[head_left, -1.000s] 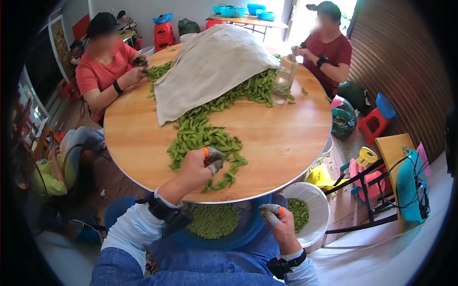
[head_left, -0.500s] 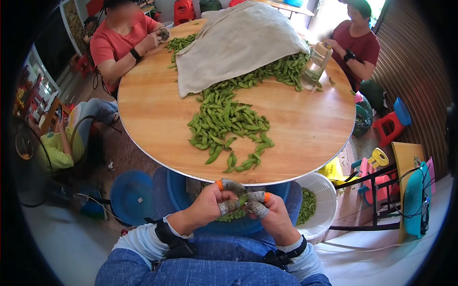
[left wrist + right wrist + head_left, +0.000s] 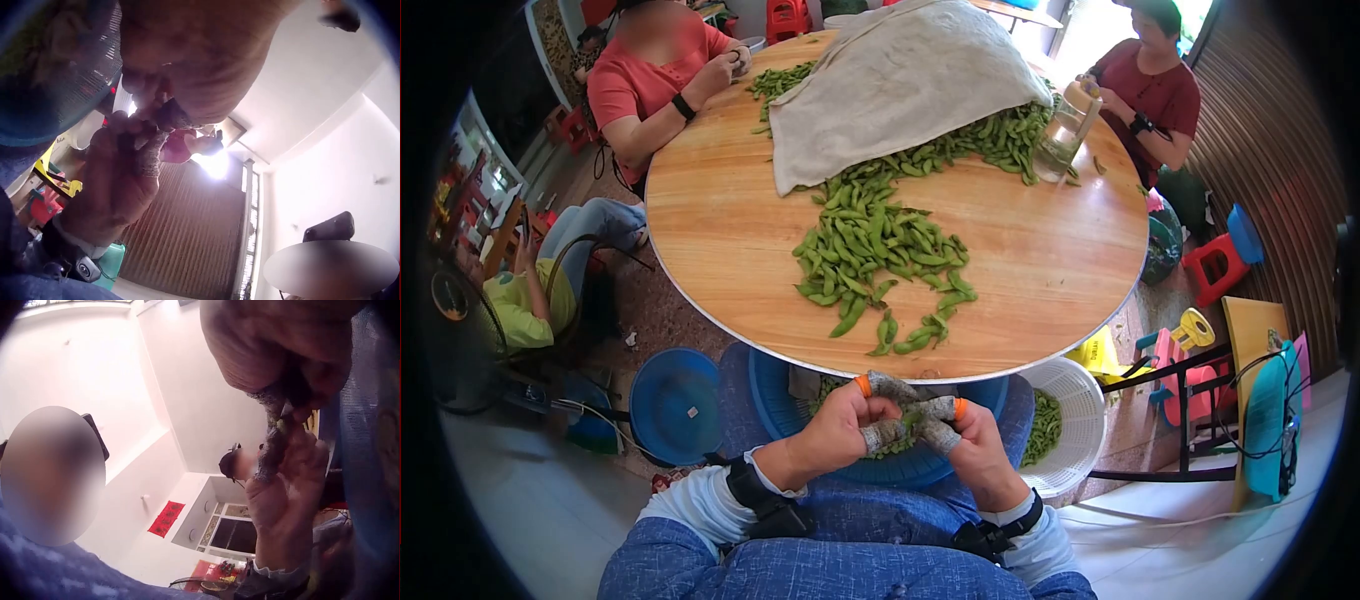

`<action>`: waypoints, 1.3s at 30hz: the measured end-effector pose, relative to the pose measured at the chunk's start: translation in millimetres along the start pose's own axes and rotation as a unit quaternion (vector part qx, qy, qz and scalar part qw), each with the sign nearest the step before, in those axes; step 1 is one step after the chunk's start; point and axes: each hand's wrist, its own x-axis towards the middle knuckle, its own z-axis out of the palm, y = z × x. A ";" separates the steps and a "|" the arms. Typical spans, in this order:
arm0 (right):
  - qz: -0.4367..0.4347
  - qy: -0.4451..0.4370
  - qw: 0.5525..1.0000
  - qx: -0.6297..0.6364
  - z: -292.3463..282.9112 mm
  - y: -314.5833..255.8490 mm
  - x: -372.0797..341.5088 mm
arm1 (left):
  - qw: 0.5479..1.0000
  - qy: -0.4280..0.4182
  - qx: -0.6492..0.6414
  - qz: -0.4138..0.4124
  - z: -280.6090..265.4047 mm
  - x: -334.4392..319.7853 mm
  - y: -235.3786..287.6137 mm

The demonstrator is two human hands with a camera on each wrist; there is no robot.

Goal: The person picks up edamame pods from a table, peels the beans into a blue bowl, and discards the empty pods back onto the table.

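Observation:
Both hands are together in front of the table's near edge, above a blue basin at the lap. Grey finger covers wrap the thumbs and forefingers, with orange bands showing. My left hand and my right hand pinch a green bean pod between their fingertips, which hide most of it. The pod appears as a small green patch in the right wrist view. Green beans lie in the basin, partly behind the hands. A loose heap of pods lies on the round wooden table.
A pale cloth covers a larger mound of pods. Near it stands a clear bottle. A white basket holding pods is beside the right hand; a blue tub sits left. Two people sit across the table.
My left hand has come back from the heap on the table and my right hand has moved inward from beside the white basket. They meet at a pod. The head view has shifted.

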 end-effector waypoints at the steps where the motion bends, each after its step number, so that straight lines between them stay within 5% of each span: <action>1: -0.008 0.006 1.000 -0.020 -0.6 2.6 0.9 | 1.000 -0.001 0.000 -0.002 -0.3 0.5 -1.3; 5: -0.020 0.030 0.997 -0.068 -8.3 21.1 7.3 | 0.999 0.028 0.015 -0.020 -1.6 5.2 -9.4; 8: -0.012 0.056 0.998 -0.025 -7.4 17.4 8.7 | 0.976 0.051 0.207 0.042 0.9 7.6 -8.1; 9: -0.006 0.066 0.998 -0.002 -6.3 15.0 7.8 | 0.925 0.048 0.366 0.086 1.5 6.0 -5.1; 11: -0.006 0.065 0.998 0.012 -4.7 11.2 6.8 | 0.745 0.037 0.646 0.163 4.1 1.7 2.3; 14: -0.009 0.057 0.998 0.015 -6.2 12.9 7.0 | 0.677 0.022 0.697 0.236 4.7 3.2 2.1; 20: 0.007 0.057 0.998 0.016 -8.2 15.8 4.4 | 0.650 0.026 0.707 0.279 4.9 5.3 -6.5; 39: 0.018 0.024 0.999 -0.010 -1.1 -8.4 -4.0 | 0.658 -0.002 0.705 0.263 3.5 1.0 -2.5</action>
